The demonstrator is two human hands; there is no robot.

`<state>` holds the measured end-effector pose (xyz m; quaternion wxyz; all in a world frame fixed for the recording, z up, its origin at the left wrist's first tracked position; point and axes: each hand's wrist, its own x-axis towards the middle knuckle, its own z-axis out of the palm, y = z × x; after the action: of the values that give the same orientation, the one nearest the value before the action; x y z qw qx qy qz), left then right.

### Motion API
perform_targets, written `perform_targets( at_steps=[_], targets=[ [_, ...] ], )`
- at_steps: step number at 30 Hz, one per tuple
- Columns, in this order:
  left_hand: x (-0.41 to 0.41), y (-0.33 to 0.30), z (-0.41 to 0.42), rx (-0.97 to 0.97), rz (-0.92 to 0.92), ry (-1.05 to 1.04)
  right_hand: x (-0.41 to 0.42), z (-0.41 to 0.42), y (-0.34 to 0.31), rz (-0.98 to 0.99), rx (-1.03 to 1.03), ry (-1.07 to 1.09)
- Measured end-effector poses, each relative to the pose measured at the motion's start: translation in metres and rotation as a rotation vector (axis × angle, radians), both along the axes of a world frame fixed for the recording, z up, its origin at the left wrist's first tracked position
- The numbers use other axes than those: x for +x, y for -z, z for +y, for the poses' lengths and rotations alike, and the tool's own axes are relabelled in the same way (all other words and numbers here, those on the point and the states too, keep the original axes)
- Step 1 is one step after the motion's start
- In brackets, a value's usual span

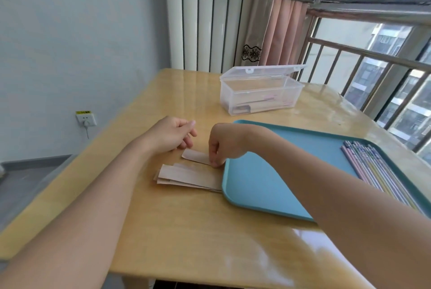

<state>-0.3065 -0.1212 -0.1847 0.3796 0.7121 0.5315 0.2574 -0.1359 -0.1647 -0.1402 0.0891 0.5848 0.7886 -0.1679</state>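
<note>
The right hand (225, 144) reaches across the left rim of the teal tray (268, 172) and its fingertips are pinched together on the near end of a single brown paper sleeve (196, 156). The sleeve lies flat on the wooden table (186, 230), just beside the tray's left edge and just beyond a loose stack of paper sleeves (191, 176) of the same kind, whose right ends run under or against the tray rim. The left hand (172, 134) is above the table by the sleeve's far end, fingers loosely curled and holding nothing; whether its lower fingertips touch the paper I cannot tell. A row of thin pastel sticks (377, 169) lies on the right side of the tray. Further back stands a clear plastic box (258, 95) with its hinged lid open, some papers lying in its bottom
</note>
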Motion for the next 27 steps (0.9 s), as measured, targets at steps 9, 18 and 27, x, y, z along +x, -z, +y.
perform_targets(
  at_steps=[9,18,27],
  targets=[
    [-0.005,-0.014,-0.012,0.002,0.392,0.132,-0.01,-0.005,0.003,-0.066,0.137,0.044],
    [-0.017,-0.022,-0.017,-0.067,0.058,0.21,0.005,0.007,0.001,0.219,0.013,0.017],
    [0.087,-0.064,-0.031,-0.054,-0.572,0.184,0.078,-0.001,-0.015,1.49,-0.052,0.273]
  ],
)
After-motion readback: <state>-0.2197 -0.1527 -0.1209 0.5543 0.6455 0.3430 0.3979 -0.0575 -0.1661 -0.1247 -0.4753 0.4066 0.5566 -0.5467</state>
